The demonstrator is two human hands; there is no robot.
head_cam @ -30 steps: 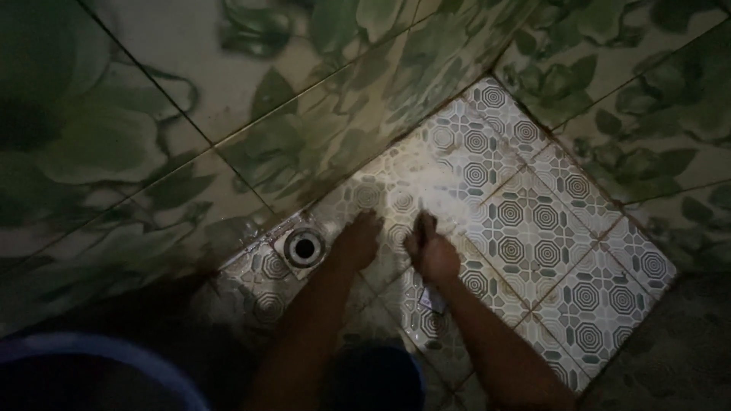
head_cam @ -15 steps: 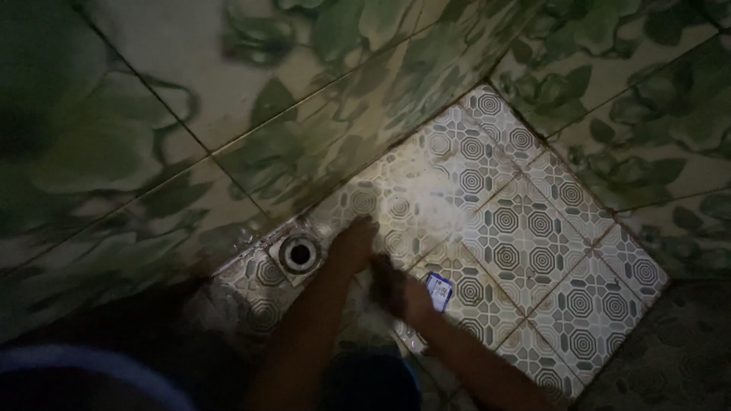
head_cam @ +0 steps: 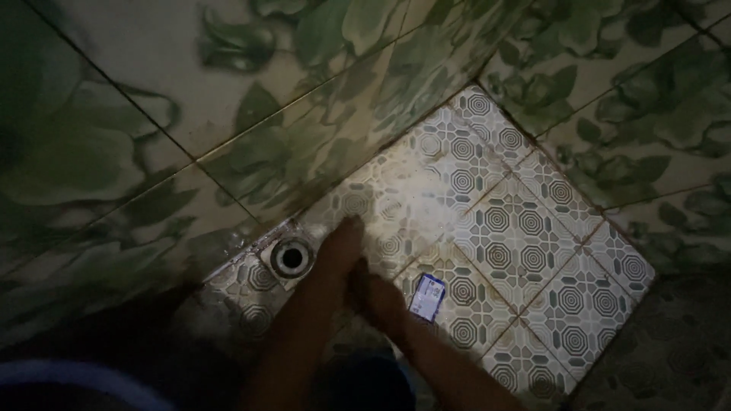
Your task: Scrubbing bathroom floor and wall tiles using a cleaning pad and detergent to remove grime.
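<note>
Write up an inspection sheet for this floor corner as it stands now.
Surface: patterned floor tiles, wet-looking, dimly lit.
Job's things: small blue and white packet lying flat on the floor, beside the right hand.
Clutter: nothing seen.
Hands: left hand flat on the tiles near the round drain; right hand close behind it, grip too dark to tell.
Cables: nothing seen.
Surroundings: green leaf-pattern wall tiles on two sides.

Low in the dim frame, the left hand (head_cam: 340,245) presses flat on the patterned floor tiles (head_cam: 525,228), just right of the round drain (head_cam: 290,258). The right hand (head_cam: 378,295) sits close below it. A small blue-and-white packet (head_cam: 428,296) lies just right of it.
</note>
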